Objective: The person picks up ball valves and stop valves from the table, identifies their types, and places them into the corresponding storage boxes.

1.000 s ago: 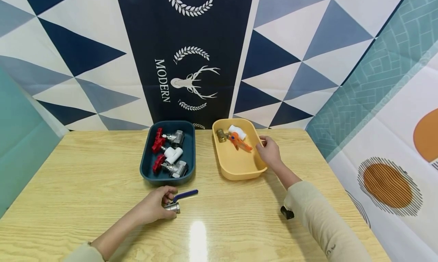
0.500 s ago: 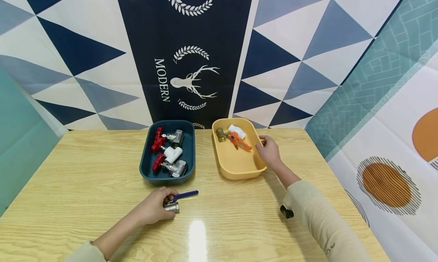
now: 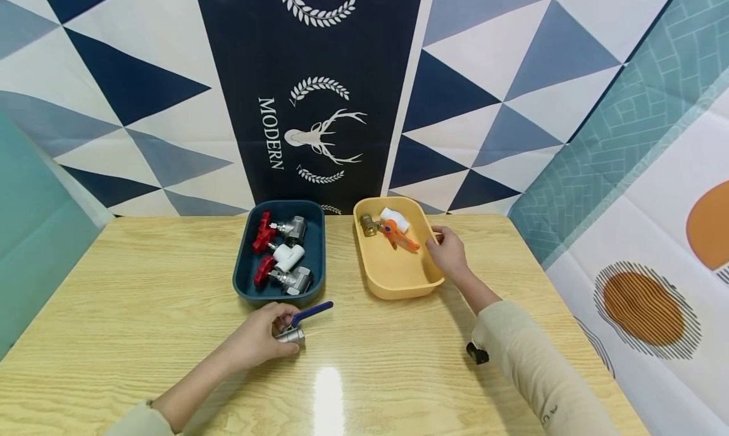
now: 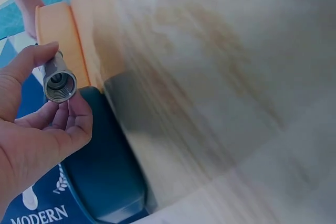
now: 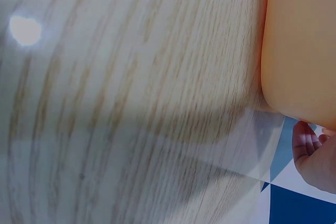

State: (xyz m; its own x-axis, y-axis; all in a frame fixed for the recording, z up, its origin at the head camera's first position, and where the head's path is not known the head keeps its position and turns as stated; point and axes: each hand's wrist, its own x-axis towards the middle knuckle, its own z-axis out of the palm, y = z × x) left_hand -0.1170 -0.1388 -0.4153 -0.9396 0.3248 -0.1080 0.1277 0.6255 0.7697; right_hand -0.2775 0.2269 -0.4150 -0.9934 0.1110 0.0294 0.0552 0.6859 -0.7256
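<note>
My left hand (image 3: 262, 338) pinches a metal ball valve (image 3: 292, 336) between thumb and fingers, in front of the blue bin. Its blue lever (image 3: 313, 312) points to the right. In the left wrist view, the valve's threaded open end (image 4: 59, 86) faces the camera. My right hand (image 3: 448, 252) grips the right rim of the yellow bin (image 3: 398, 271), with fingertips partly hidden behind the wall. Inside that bin lie a brass fitting (image 3: 368, 225), a white pipe fitting (image 3: 395, 219) and an orange-handled valve (image 3: 400, 236).
The dark blue bin (image 3: 314, 246) holds two red-handled metal valves (image 3: 293, 281) and a white tee fitting (image 3: 289, 257). Both bins stand at the back of the wooden table (image 3: 393, 366), before a patterned cloth backdrop (image 3: 484, 75).
My left hand has moved slightly away from me with the ball valve, toward the blue bin, and the lever tilts up more. The right hand and both bins have stayed put.
</note>
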